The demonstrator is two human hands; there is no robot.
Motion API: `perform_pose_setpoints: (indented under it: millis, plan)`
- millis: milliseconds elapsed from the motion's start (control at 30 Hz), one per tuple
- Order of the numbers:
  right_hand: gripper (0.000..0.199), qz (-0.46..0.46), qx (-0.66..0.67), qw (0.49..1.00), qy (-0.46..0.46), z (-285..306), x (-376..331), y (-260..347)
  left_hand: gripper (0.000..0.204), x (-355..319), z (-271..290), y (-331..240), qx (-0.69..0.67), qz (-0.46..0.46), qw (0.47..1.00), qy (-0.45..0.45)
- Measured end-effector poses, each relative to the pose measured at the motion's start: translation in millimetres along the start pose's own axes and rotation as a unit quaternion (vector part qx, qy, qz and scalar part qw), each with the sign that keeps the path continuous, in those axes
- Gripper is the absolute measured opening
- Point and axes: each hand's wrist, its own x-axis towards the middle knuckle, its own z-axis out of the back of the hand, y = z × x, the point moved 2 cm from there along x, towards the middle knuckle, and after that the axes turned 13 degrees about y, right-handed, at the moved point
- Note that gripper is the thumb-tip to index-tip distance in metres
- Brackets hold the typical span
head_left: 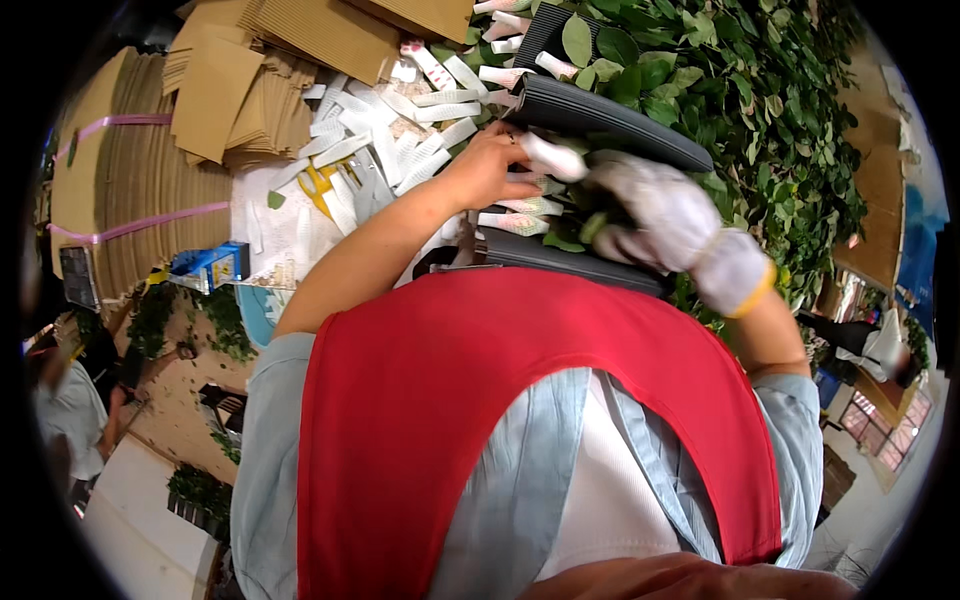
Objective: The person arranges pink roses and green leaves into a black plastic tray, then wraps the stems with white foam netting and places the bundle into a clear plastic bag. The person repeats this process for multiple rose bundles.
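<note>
While the bare left hand (487,168) pinched a small white paper-wrapped stem (552,158), the white-gloved right hand (660,215) curled shut around green leaves (592,226) just beside it, over a dark grey ribbed tray (600,118). White paper sleeves (380,125) lay scattered beside stacked brown cardboard sheets (240,85) and yellow scissors (318,183).

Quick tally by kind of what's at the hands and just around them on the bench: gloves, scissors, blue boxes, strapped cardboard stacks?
White work glove, on the right hand: 1
Yellow-handled scissors: 1
Blue box: 1
Cardboard stack with pink straps: 1
Total: 4
The bare left hand holds a white tube; loose tubes are too many to count.
</note>
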Motion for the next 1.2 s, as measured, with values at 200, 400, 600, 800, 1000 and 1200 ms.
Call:
perform_pose_setpoints:
  millis: [200, 400, 600, 800, 1000, 1200]
  plan:
    - [0.05, -0.16, 0.043, 0.982, 0.093, 17.7, 5.1, -4.8, 0.049, 2.0, 5.9, -5.0, 0.001, 0.006, 1.0, 0.016]
    - [0.044, 0.043, -0.022, 0.99, 0.135, -20.4, 10.4, -11.9, 0.052, -0.5, 13.8, -16.2, 0.016, 0.016, 0.999, 0.037]
    - [0.055, 0.012, 0.002, 0.998, 0.057, -89.9, 16.0, -27.2, 0.039, -9.2, 16.7, -36.4, -0.078, 0.285, 0.954, -0.051]
    - [0.051, -0.01, 0.047, 0.997, 0.058, -89.6, 16.5, -25.2, 0.03, -4.3, -14.0, -41.1, -0.068, 0.24, 0.952, -0.175]
    - [0.053, -0.009, 0.05, 0.996, 0.07, -88.3, 19.5, -23.4, 0.018, -53.9, 26.1, -6.0, -0.22, 0.254, 0.875, -0.349]
    - [0.064, 0.005, 0.074, 0.994, 0.078, -110.7, 7.7, -41.5, 0.055, -86.3, 102.1, -62.7, 0.26, 0.317, 0.911, 0.041]
